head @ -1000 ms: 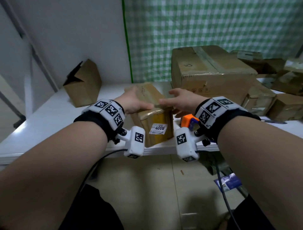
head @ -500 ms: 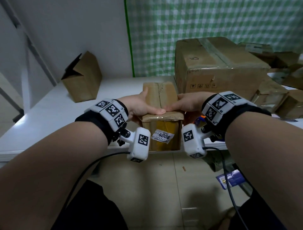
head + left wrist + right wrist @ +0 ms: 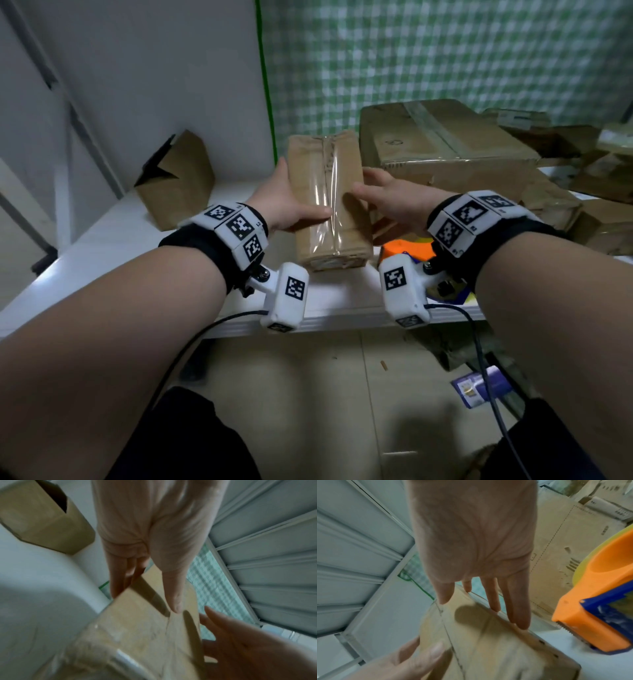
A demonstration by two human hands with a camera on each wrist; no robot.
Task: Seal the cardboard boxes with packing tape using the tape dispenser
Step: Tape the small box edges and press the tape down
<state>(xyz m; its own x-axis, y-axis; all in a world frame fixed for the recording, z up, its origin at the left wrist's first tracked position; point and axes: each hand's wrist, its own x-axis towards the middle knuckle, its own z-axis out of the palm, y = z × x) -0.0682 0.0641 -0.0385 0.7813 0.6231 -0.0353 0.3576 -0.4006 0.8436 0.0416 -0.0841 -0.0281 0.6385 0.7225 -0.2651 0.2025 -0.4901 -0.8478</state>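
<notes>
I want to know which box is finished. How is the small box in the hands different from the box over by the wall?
The small box is closed, with shiny clear tape along its top seam; the box by the wall gapes open, dark inside. The left hand and right hand hold the small box from both sides; nobody touches the box by the wall. Both are brown cardboard on the white table.

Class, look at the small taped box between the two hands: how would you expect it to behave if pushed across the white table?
The small taped box lies flat, so it would probably slide, not tip. Its glossy tape may feel slippery under the left hand. Its corners look softened, so it may give slightly when squeezed.
</notes>
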